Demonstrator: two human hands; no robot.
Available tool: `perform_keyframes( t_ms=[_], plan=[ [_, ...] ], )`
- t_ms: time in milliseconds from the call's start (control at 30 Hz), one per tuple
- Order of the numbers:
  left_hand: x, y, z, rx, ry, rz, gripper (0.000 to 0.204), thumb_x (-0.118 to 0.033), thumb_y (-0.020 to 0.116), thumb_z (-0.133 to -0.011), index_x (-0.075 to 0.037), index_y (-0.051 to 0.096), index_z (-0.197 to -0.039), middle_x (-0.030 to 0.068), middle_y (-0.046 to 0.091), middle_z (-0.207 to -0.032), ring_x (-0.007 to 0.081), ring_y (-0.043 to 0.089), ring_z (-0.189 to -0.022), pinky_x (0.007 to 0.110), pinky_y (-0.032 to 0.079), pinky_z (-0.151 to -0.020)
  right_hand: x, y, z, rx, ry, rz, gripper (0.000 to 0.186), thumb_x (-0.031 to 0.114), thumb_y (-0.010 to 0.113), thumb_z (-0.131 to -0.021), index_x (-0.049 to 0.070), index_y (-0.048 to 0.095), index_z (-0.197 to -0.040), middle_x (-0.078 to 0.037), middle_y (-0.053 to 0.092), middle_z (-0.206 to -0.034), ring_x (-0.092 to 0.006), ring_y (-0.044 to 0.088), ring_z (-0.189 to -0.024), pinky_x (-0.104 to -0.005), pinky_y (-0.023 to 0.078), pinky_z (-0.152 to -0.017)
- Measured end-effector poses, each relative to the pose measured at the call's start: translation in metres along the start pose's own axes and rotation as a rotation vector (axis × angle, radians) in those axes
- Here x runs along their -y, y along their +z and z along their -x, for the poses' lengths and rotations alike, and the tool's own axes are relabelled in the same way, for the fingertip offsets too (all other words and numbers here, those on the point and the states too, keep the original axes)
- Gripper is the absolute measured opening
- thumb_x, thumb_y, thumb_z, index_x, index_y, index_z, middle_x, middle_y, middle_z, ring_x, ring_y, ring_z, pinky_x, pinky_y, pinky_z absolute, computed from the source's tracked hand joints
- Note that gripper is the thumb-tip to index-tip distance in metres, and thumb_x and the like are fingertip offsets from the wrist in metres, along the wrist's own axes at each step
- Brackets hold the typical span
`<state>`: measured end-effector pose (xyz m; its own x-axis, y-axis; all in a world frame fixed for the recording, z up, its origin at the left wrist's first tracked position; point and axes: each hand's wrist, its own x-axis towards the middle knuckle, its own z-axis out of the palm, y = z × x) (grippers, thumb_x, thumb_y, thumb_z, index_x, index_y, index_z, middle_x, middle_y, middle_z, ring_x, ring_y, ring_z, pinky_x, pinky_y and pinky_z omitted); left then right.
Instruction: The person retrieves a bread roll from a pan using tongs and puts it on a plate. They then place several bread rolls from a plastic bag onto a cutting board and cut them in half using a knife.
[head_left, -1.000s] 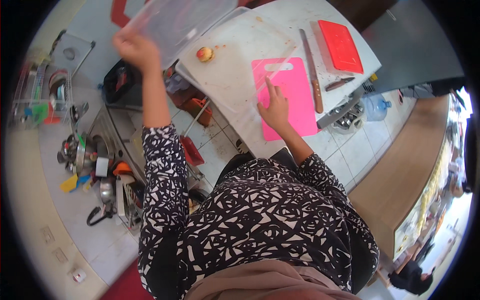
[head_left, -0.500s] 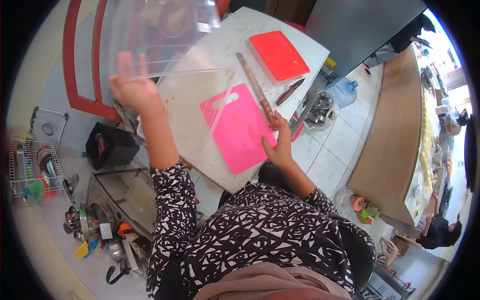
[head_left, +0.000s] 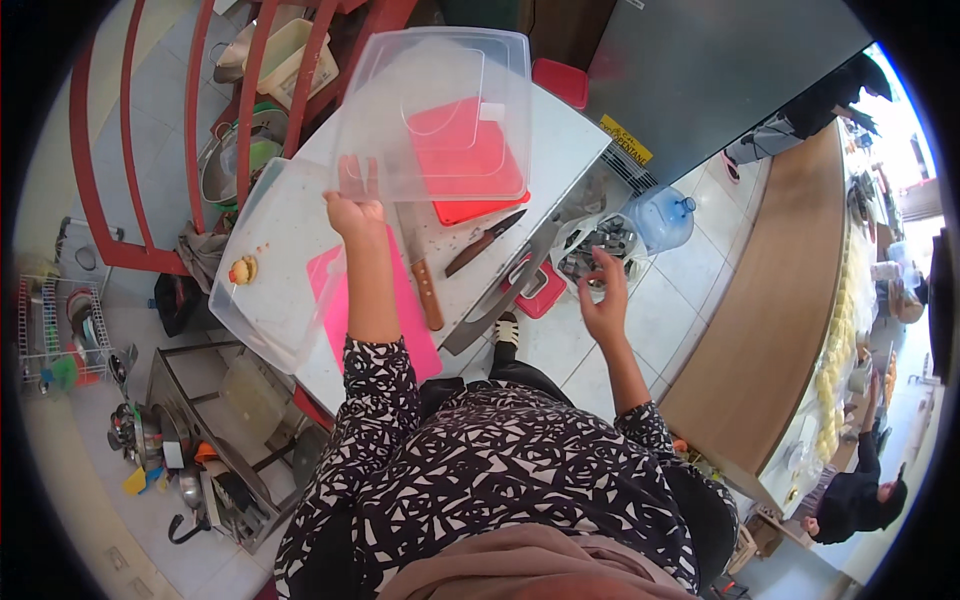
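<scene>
My left hand [head_left: 357,208] grips the near left corner of a clear plastic lid or box [head_left: 385,75], its fingers showing through the plastic. Held above the table, this piece overlaps a red-lidded container [head_left: 482,208]. A second clear container [head_left: 262,335] sits at the table's left side, with a small bun-like food piece [head_left: 243,270] in it. My left forearm crosses over a pink cutting board [head_left: 402,325]. Beside the board lie a long knife with a wooden handle [head_left: 428,297] and a dark-handled knife [head_left: 485,243]. My right hand [head_left: 606,300] hangs empty beyond the table's right edge, fingers apart.
On the floor right of the table stand an open bag of dark items [head_left: 600,250] and a blue water jug [head_left: 662,218]. A red railing [head_left: 187,120] borders the left. A dish rack [head_left: 65,330] stands far left. Another person [head_left: 860,485] is at the long counter [head_left: 750,290].
My left hand has carried the clear plastic piece rightward, over the red-lidded container. My right hand has left the cutting board and moved right, past the table edge. The view has shifted.
</scene>
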<state>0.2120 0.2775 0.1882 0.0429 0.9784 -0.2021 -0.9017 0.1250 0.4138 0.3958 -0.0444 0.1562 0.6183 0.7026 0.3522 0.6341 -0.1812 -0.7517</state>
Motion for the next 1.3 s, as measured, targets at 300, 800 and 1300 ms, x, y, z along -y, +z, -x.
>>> perform_keyframes(
  t_ms=[300, 800, 1300],
  plan=[
    [0.056, -0.042, 0.032, -0.356, -0.050, -0.018, 0.048, -0.035, 0.011, -0.095, -0.005, 0.025, -0.129, 0.0145, 0.040, -0.131, 0.0283, 0.037, -0.122, 0.050, 0.033, -0.098, -0.097, -0.062, 0.010, 0.032, 0.131, 0.041, 0.029, 0.003, 0.057, -0.071, 0.005, 0.057, -0.100, -0.013, 0.056, -0.091, -0.0226, 0.058, -0.068, -0.0333, 0.045, -0.065],
    [0.025, -0.089, 0.257, -0.363, 0.293, -0.669, 0.064, -0.017, 0.054, -0.082, -0.012, 0.013, -0.130, 0.0140, 0.020, -0.134, 0.0258, 0.031, -0.120, 0.042, 0.035, -0.092, -0.174, -0.110, 0.146, 1.132, 0.345, 0.403, 0.034, 0.024, 0.061, -0.073, 0.011, 0.057, -0.105, -0.016, 0.061, -0.083, -0.0294, 0.059, -0.081, -0.0397, 0.047, -0.072],
    [0.181, 0.048, 0.198, 0.473, 0.613, -0.994, 0.061, -0.007, 0.059, -0.075, -0.001, 0.023, -0.125, 0.0161, 0.035, -0.121, 0.0243, 0.047, -0.096, 0.035, 0.040, -0.080, -0.086, -0.101, -0.228, 0.610, -0.574, 0.152, 0.026, 0.013, 0.060, -0.072, 0.006, 0.061, -0.097, -0.014, 0.058, -0.098, -0.0322, 0.058, -0.078, -0.0399, 0.047, -0.067]
  ],
)
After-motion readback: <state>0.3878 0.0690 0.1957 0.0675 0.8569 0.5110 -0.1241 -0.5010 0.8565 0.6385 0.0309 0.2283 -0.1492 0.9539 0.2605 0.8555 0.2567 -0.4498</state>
